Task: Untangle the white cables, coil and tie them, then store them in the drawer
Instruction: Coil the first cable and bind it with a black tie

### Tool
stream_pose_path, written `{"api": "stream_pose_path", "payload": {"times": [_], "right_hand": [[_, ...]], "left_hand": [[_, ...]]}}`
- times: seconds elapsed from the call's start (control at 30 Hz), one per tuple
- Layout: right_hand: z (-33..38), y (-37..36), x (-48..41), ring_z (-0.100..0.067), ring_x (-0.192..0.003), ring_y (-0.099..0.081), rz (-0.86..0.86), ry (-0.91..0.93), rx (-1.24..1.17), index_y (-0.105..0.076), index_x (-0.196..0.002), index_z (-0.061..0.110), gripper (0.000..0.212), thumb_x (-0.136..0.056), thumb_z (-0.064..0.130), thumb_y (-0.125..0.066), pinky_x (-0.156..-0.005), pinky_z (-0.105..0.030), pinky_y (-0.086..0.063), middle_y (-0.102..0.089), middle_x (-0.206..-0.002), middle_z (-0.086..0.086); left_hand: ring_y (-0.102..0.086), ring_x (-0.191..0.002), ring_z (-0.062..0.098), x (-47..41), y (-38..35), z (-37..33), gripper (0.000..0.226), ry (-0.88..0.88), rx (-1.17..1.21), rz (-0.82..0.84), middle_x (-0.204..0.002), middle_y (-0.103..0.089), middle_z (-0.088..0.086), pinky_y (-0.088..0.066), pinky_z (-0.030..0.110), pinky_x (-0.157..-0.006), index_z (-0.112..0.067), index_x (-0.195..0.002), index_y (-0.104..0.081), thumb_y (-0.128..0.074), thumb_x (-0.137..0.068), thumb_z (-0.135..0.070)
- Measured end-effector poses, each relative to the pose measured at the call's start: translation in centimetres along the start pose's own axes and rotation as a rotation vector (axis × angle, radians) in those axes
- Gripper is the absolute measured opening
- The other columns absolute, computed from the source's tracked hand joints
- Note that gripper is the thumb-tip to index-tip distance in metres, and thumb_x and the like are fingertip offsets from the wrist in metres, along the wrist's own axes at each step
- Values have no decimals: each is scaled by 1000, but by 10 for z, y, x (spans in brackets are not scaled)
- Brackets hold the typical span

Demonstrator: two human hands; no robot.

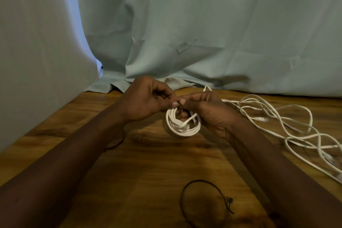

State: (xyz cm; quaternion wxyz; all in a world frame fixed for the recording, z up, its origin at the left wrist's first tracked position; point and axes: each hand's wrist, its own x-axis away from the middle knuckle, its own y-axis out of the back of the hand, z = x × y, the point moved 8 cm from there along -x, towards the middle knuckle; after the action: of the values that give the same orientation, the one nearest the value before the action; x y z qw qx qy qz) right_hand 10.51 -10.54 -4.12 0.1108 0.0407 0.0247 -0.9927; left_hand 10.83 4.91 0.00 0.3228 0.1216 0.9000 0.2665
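**A:** How far along was the job?

**B:** Partway, by my reckoning. One white cable was wound into a small coil (182, 124), held just above the desk (148, 163) between both hands. The left hand (148, 98) and the right hand (209, 111) met at the top of the coil. Their fingers (174, 105) were curled and pinching there, and some of the right hand's were hooked through the loop. I couldn't tell whether they pinched a tie or only the cable.

**A:** And what was left?

**B:** Plenty. The loose white cables (277, 116) lay on the desk to the right, crossing over one another, apparently neither untangled nor coiled. A black tie (205, 200) lay in an open loop near the front edge, unused. A dark strand (118, 141) showed beside the left forearm. So this coil probably needed its tie finished, then the heap needed doing, then everything needed storing. No drawer was in view.

**A:** Any brand or writing?

**B:** None I could read. The cables were plain white, their connectors (261, 119) were blurred, and the pale cloth (203, 33) hanging behind bore no print.
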Motion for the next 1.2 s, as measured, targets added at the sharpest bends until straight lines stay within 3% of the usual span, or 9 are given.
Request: {"api": "stream_pose_path", "payload": {"times": [0.17,0.33,0.5,0.63,0.77,0.9,1.03,1.2], "right_hand": [[-3,-3,1,-17,-50,-62,-37,-36,-41,-73,-97,-11,13,-96,-6,-61,-52,-23,-57,-69,-76,-25],[-7,-3,2,-17,-51,-65,-43,-27,53,-73,-95,-10,13,-96,-7,-60,-56,-27,-59,-70,-66,-17],[-8,-13,3,-23,-70,-74,104,-43,34,-73,-108,-9,22,-89,-14,-62,-66,-30,-63,-76,-90,-23],[-1,-9,3,-22,-69,-74,78,62,102,-74,-110,-6,28,-86,-17,-66,-62,-28,-60,-77,-90,-21],[2,-8,2,-23,-79,-74,79,114,98,-73,-113,-6,29,-85,-12,-71,-68,-29,-61,-76,-100,-25],[8,-3,0,-16,-75,-72,14,228,198,-77,-103,4,25,-85,-11,-72,-72,-29,-61,-79,-89,-12],[13,-2,0,-14,-70,-72,-12,269,234,-76,-100,6,18,-84,0,-80,-66,-26,-60,-79,-86,-12],[19,-3,0,-17,-75,-74,13,314,271,-74,-102,7,24,-80,0,-83,-68,-28,-61,-79,-88,-11]], "left_hand": [[-78,-88,24,1,0,14,16,86,67,38,-90,-81,4,-64,45,-86,-11,-99,-81,-84,-83,-11],[-76,-74,14,1,-7,18,12,105,-6,14,-79,-79,-2,-61,31,-71,-15,-90,-80,-87,-80,-15],[-73,-74,12,2,-2,22,11,49,-123,-33,-79,-78,-4,-60,31,-72,-23,-91,-78,-85,-83,-18],[-70,-76,7,3,-5,9,10,-73,-280,-59,-84,-75,-9,-59,37,-71,-25,-97,-77,-81,-87,-24],[-68,-76,8,4,-3,1,16,-146,-334,-98,-87,-73,-8,-57,37,-68,-23,-99,-76,-73,-86,-34],[-66,-67,4,4,-3,6,9,-66,-163,-137,-75,-72,-7,-52,19,-63,-22,-97,-77,-80,-89,-21],[-70,-68,15,2,-4,13,16,21,37,-100,-76,-74,2,-58,30,-66,-16,-97,-76,-84,-84,-15],[-69,-66,14,5,-5,20,31,140,362,-84,-76,-69,11,-57,24,-61,-5,-96,-71,-85,-71,-16]]}}
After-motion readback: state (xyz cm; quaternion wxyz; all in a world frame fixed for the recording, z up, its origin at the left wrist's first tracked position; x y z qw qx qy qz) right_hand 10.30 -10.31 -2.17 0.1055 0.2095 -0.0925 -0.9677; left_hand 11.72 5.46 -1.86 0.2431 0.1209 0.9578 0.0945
